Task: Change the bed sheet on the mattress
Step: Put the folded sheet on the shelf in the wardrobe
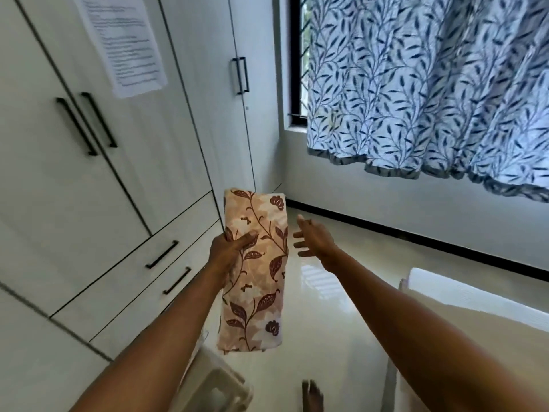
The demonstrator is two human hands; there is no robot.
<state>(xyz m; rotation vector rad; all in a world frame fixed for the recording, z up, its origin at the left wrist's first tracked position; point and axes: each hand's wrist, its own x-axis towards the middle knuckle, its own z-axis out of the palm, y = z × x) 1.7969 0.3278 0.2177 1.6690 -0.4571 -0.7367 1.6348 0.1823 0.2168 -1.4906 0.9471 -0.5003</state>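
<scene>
Head view: left hand [230,248] grips the folded floral sheet [255,272] mid-air before the wardrobe [89,188], thumb on its front; right hand [313,240] hovers just beside it, fingers spread, holding nothing; mattress [475,322] at right

The glossy cream floor [326,307] carries a bare foot [312,396] and a white plastic object [219,388].
</scene>
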